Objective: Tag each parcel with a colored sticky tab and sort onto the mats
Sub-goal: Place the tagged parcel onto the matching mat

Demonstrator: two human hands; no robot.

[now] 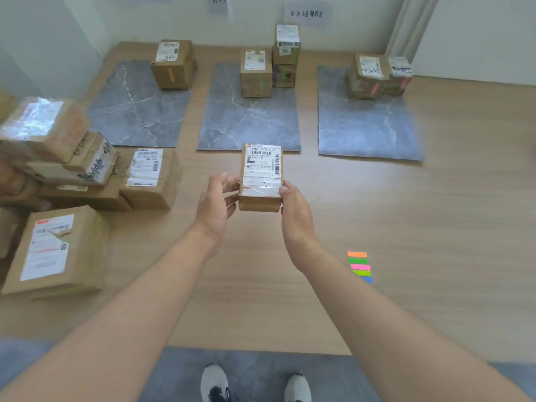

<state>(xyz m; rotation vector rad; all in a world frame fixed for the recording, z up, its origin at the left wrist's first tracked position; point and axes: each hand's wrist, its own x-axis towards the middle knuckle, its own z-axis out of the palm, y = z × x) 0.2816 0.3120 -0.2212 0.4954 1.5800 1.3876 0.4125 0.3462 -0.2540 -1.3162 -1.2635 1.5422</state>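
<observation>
A pale wood-grain counter [435, 213] meets white walls [478, 33]. Three grey marbled mats [249, 123] at the far side carry taped cardboard boxes [256, 79], and more boxes pile at left. The left hand [216, 204] and right hand [295, 216] each close a grip on the sides of a small labelled parcel [261, 175], held before the middle mat, while bright sticky tabs [359, 266] lie near right.

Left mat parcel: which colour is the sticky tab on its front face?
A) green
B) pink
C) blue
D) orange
D: the single parcel standing at the far end of the left mat carries an orange tab on the face turned toward the camera.
</observation>
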